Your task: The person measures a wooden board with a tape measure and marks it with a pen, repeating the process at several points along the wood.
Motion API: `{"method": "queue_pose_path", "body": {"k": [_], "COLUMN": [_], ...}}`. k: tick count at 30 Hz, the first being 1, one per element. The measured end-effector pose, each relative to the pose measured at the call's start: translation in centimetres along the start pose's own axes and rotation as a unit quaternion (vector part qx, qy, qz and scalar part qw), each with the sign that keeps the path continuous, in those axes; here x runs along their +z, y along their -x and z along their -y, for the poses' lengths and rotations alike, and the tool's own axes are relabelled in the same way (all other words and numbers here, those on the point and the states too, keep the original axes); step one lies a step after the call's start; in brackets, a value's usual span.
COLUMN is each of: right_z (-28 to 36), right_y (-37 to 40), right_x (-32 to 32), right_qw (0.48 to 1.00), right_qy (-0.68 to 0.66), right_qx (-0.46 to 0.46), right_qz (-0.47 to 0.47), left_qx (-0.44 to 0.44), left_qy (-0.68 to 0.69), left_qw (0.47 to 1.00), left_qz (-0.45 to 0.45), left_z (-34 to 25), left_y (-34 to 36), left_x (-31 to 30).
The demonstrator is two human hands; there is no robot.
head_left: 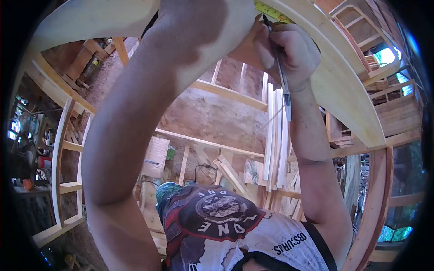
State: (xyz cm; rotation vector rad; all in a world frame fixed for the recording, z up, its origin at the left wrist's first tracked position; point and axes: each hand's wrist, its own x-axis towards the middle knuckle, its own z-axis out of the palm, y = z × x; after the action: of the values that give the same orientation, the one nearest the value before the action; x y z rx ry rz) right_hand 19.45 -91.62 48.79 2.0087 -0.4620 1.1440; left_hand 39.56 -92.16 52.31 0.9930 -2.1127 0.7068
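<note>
My right hand [294, 49] is closed around a clear ballpoint pen [281, 67] with a dark tip. The pen's point reaches up beside a yellow tape measure [273, 12], which lies along a curved pale wooden board [343, 90] at the top. My left arm bends up across the left side of the view. At its end, my left hand [248, 49] is close to the pen and the tape. Its fingers are mostly hidden, so I cannot make out its grip.
Another broad pale board [97, 22] spans the upper left. Below are wooden frame rails [230, 95] and a bundle of narrow strips [275, 135] above a dirt floor. A ladder-like frame [70, 167] stands left; a reddish curved post [377, 203] rises right.
</note>
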Motion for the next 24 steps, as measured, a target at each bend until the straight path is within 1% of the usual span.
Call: {"method": "queue_pose_path", "body": {"k": [1,2,4,8,10,14,16,17,18,19,20,22,24], "right_z": [0.4,0.7,0.6,0.5,0.4,0.4,-0.1,-0.2,-0.3,-0.1,0.0,-0.2,-0.1], "right_y": [-0.1,-0.1,0.1,0.2,0.1,-0.1,0.3,0.2,0.2,0.0,-0.2,-0.1,-0.2], "right_x": [0.0,0.0,0.1,0.1,0.0,0.2,-0.1,-0.3,-0.1,0.3,0.5,0.3,0.4], "right_qw": [1.0,0.999,0.999,0.999,0.999,0.999,1.0,1.0,1.0,1.0,0.999,0.999,1.0], "right_qy": [0.006,0.012,0.017,0.03,0.03,0.035,0.022,0.009,0.009,0.011,0.013,0.008,0.003], "right_qx": [0.018,0.035,0.038,0.03,0.025,0.009,0.002,-0.003,-0.003,0.0,0.003,-0.001,-0.005], "right_qz": [-0.001,-0.002,-0.005,-0.009,-0.009,-0.017,-0.004,0.007,0.008,-0.017,-0.043,-0.035,-0.028], "left_qx": [0.051,0.05,0.041,0.05,0.139,0.104,0.091,0.091,0.072,0.053,0.052,0.038,0.039], "left_qy": [-0.016,-0.013,-0.007,-0.011,0.094,0.079,0.13,0.13,0.061,-0.009,-0.009,0.038,0.041], "left_qw": [0.999,0.999,0.998,0.998,0.979,0.986,0.984,0.984,0.994,0.998,0.998,0.999,0.998], "left_qz": [-0.01,-0.009,-0.04,-0.04,-0.116,-0.107,-0.086,-0.088,-0.058,-0.027,-0.028,-0.006,-0.013], "left_z": [0.2,0.1,0.0,0.4,1.0,0.7,0.7,0.3,-0.3,-0.6,-0.5,-0.5,-0.1], "left_y": [0.0,0.1,0.4,0.5,1.1,1.0,0.8,0.7,0.8,0.9,0.9,0.8,0.7], "left_x": [0.1,0.1,-0.3,-0.6,-1.7,-0.7,-0.9,-1.4,-1.8,-2.3,-2.4,-2.6,-1.9]}}
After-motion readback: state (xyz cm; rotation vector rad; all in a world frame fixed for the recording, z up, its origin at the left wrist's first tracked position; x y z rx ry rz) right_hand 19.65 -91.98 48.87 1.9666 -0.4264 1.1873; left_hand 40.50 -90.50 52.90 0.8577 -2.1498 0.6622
